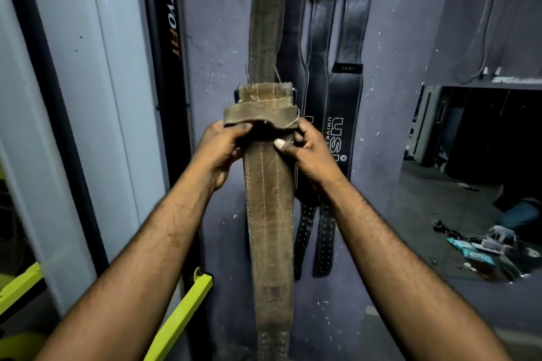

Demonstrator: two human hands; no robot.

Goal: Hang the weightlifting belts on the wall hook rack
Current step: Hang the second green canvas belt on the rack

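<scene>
Just right of my fingers, a black belt (340,114) hanging on the wall reads "USI" over a partly hidden "UNIVE…", and up to my left a black upright (170,23) reads "PROZYOFIT". My left hand (218,152) and right hand (311,152) are both closed on the brown belt (269,214) near its folded buckle end, its tail dropping below my fingers out of frame. Above my fingers another brown belt (265,23) hangs, its top and whatever carries it cut off; clutter (484,249) on the floor far right is too blurred to name.
</scene>
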